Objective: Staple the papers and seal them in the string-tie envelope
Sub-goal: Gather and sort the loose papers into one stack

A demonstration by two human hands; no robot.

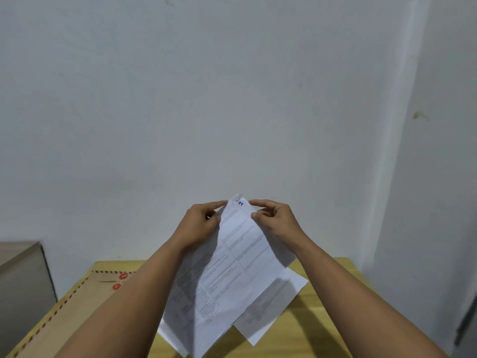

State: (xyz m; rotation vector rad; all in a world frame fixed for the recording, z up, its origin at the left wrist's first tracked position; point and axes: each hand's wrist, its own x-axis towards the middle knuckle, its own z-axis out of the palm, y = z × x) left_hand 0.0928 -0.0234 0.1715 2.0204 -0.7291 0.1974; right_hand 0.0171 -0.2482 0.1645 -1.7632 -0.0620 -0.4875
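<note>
1. Pinching the top corner of the papers (232, 257) from both sides, the left hand (200, 223) and right hand (275, 220) hold the sheets up off the table (333, 301), tilted, with their lower ends hanging toward it. Each hand has thumb and forefinger closed on the paper edge; neither is free.
2. The sheets look misaligned: one lower corner sticks out to the right from behind the front sheet. If the staple goes in like this, the stack would probably be bound crooked and might catch on the envelope mouth.
3. The grip is only at one corner. A loosened pinch could let a back sheet slide out, since nothing else supports the stack.
4. No stapler is in view. Both hands are occupied, so reaching for one means letting go with one hand, and the squared corner could shift at that point.
5. The envelope (77, 306) lies flat on the table at the left, partly under the left forearm, its two red discs (120, 281) showing. I cannot tell whether the string is wound. A sweeping arm could drag it toward the table edge.
</note>
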